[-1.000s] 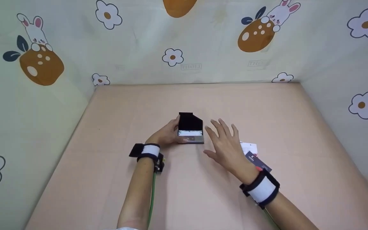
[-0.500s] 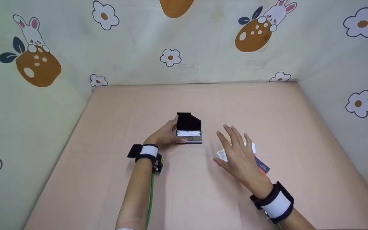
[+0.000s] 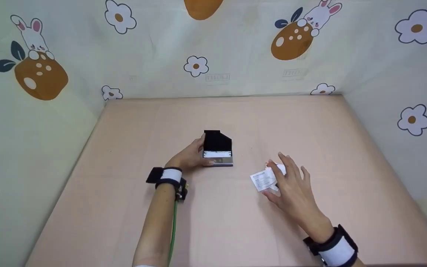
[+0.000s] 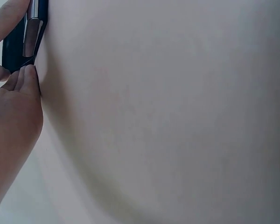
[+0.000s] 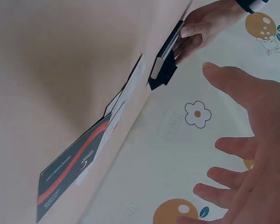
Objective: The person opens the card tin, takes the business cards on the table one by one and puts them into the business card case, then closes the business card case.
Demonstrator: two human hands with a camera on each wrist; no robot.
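Note:
My left hand (image 3: 188,156) holds an opened card case (image 3: 217,141) by its left side, thumb at the front. The case has a black lid lining, a silvery front and white cards (image 3: 217,154) showing inside. In the left wrist view, fingers grip the case (image 4: 32,37) at the upper left corner. My right hand (image 3: 297,194) is over several loose cards, fingers spread and apart from them in the right wrist view. A white printed card (image 3: 263,180) shows left of its fingers. A dark card with a red stripe (image 5: 74,161) lies with the pile in the right wrist view.
The cards and case are on a pale pink table (image 3: 154,126). A wall covering (image 3: 154,66) with flowers, rabbits and brown fruit stands behind and at both sides. A green cable (image 3: 172,230) runs along my left forearm.
My right hand has moved right and toward me, from beside the case to over the loose cards. My left hand still holds the case in the same place.

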